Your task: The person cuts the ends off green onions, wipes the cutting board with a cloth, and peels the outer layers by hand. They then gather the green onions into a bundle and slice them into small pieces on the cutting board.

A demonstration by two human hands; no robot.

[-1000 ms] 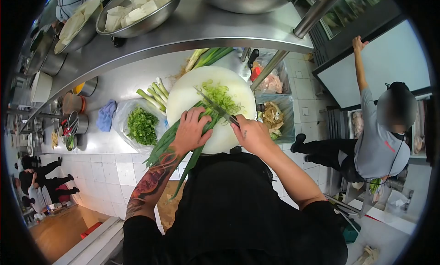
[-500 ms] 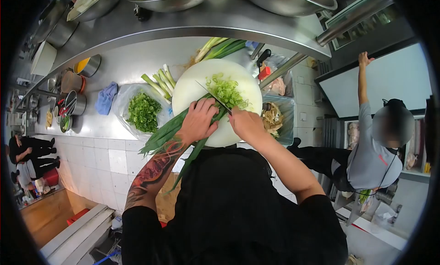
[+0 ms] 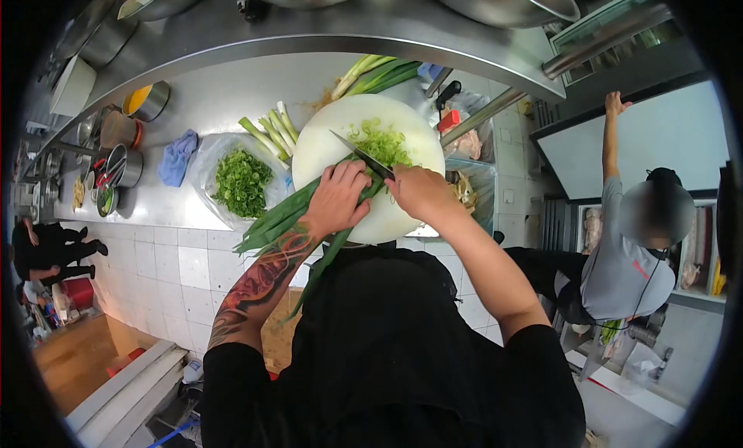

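Observation:
A round white cutting board (image 3: 313, 142) lies on the steel table. Bent fingers of my left hand (image 3: 337, 194) press a bunch of long green onions (image 3: 280, 216) against it, the leaves hanging past the board's lower left edge. My right hand (image 3: 422, 192) is closed round the handle of a knife (image 3: 361, 153), whose blade points up and left across the bunch, close to my left fingertips. Sliced green onion (image 3: 381, 141) is piled just beyond the blade. To the left, a clear plastic bag (image 3: 203, 169) holds chopped greens (image 3: 241, 183), with white onion stalks (image 3: 271, 134) beside it.
More green onions (image 3: 379, 76) lie behind the board under a steel shelf (image 3: 325, 47) with metal bowls. A blue cloth (image 3: 178, 158) and pots (image 3: 147, 101) are at left. Bins (image 3: 476, 188) stand right of the board. A person (image 3: 627, 254) in grey reaches up at right; others stand far left.
The knife blade has tilted flatter and my right hand has moved slightly right. The view has shifted a little. One person at far left has changed posture.

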